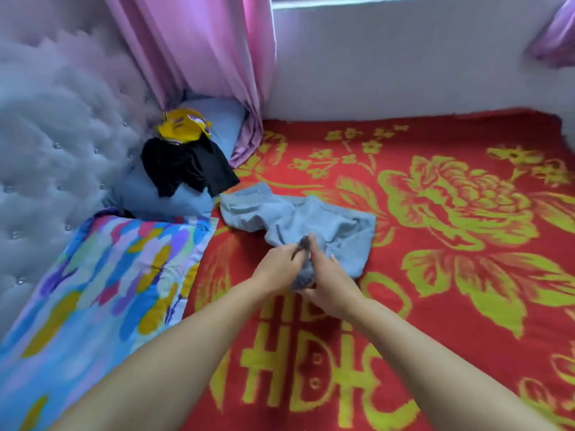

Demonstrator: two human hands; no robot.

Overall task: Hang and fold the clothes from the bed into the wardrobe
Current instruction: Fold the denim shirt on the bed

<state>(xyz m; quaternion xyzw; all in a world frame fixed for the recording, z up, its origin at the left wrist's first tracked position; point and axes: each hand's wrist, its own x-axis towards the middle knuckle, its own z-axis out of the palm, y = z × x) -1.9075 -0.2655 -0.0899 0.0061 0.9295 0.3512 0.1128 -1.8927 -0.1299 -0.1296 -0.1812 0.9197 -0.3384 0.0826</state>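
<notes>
- My left hand [278, 265] and right hand [331, 283] both pinch a bunched end of the grey garment [298, 222]; fingers curl round the cloth.
- The rest of it spreads just beyond my fingertips on the red bedspread [435, 275].
- Farther off to the left I see a black garment [186, 166] and a yellow one [182, 127] on a blue pillow [224, 119].
- A patterned pillow [102, 275] lies left of my left hand.

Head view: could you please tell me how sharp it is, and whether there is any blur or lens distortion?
Head view: soft overall; both hands, left hand and right hand, are motion-smeared where they grip the light blue garment; the tufted headboard at the left edge is blurred; the wide-angle lens bows the window ledge; lighting is even daylight, with no strong glare.
</notes>
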